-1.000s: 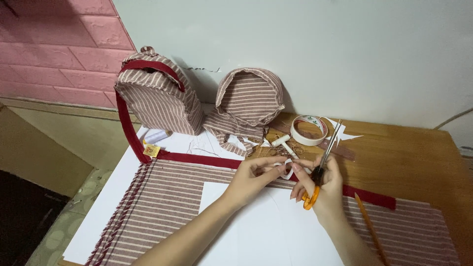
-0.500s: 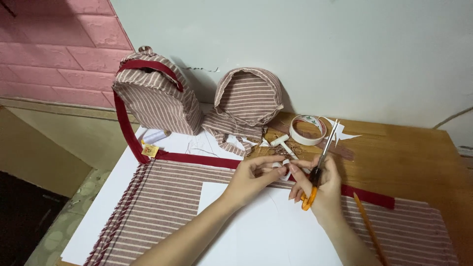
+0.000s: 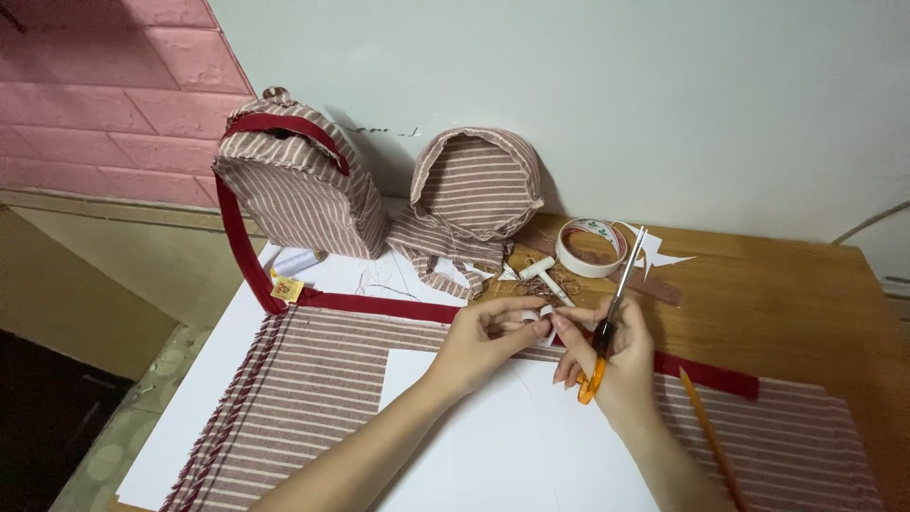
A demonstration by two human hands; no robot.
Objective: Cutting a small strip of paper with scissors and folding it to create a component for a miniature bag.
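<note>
A small white strip [image 3: 542, 314] is pinched by the left hand [image 3: 488, 337] over the striped fabric [image 3: 322, 398] on the counter [image 3: 806, 313]. Orange-handled scissors [image 3: 607, 327] are gripped by the right hand [image 3: 616, 356]. Striped backpack [image 3: 294, 185] interior: cannot tell.

Orange-handled scissors [image 3: 607, 327] upright; small white piece [image 3: 545, 313] pinched.
</note>
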